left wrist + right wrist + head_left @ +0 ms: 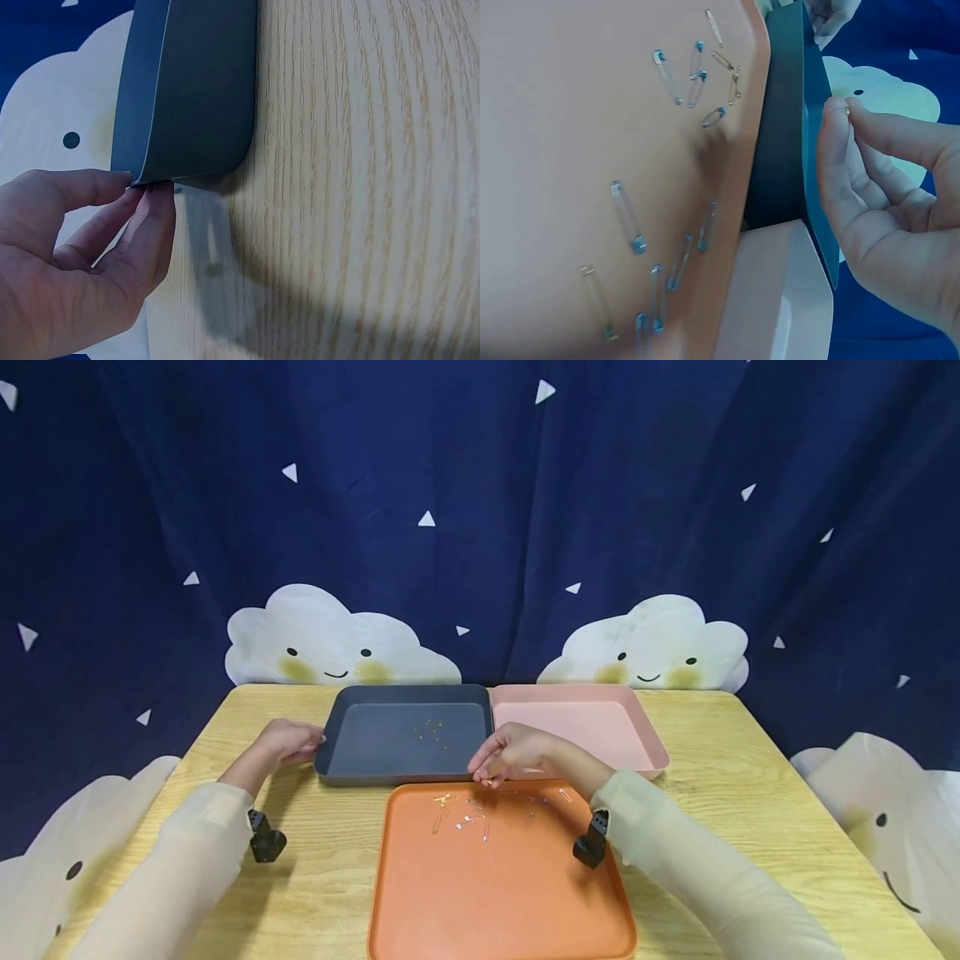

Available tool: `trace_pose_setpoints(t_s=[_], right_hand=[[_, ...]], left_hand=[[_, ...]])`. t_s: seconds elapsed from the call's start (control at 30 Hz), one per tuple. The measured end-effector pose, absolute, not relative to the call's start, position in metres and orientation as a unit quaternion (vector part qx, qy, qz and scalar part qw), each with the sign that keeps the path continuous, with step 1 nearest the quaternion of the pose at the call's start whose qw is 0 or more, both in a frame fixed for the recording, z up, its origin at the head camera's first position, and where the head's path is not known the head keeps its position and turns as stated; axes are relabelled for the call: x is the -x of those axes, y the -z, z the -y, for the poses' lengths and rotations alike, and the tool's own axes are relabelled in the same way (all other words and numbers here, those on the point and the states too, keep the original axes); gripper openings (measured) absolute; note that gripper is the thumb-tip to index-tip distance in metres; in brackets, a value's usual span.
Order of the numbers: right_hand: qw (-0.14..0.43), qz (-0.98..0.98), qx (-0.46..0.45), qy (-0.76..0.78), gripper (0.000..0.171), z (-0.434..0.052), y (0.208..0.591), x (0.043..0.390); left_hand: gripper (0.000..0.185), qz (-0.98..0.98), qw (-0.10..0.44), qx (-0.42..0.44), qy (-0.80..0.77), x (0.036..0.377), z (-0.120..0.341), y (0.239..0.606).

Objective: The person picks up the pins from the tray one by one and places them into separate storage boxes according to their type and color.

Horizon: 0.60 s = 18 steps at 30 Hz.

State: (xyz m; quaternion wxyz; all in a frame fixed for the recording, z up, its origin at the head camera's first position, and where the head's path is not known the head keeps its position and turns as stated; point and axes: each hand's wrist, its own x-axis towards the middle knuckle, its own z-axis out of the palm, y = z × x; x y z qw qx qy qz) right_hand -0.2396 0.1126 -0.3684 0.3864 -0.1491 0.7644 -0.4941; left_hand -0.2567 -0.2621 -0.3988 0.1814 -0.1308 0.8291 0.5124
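Head view: at the dark grey tray's (375, 737) nine o'clock, the left hand (288, 742) pinches its rim. The right hand (517, 752), thumb and forefinger together, pinches a tiny gold piece (847, 111), mostly hidden, near that tray's five o'clock corner. The wooden table (705, 743) stands before a navy curtain (480, 460) with smiling clouds (337, 639). The dark grey tray holds small gold bits (433, 731); the pink tray (577, 718) adjoins at three o'clock; the orange tray (502, 893), towards six, bears safety pins (628, 216) near its twelve o'clock end.
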Motion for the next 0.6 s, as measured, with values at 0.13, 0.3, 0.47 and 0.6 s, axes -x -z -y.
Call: trace_pose_setpoints(t_s=[0.13, 0.3, 0.47, 0.6], right_hand=[[0.387, -0.768, 0.15, 0.488, 0.035, -0.104, 0.365, 0.25], [0.369, -0.788, 0.131, 0.474, 0.034, -0.09, 0.362, 0.264], [0.352, -0.802, 0.108, 0.471, 0.034, -0.077, 0.36, 0.282], [0.35, -0.804, 0.091, 0.472, 0.034, -0.067, 0.36, 0.295]], left_hand=[[0.049, -0.832, 0.179, 0.133, -0.509, 0.256, 0.262, 0.398], [0.049, -0.83, 0.18, 0.133, -0.511, 0.256, 0.263, 0.4], [0.049, -0.828, 0.179, 0.137, -0.514, 0.258, 0.264, 0.4], [0.05, -0.825, 0.177, 0.134, -0.519, 0.259, 0.266, 0.4]])
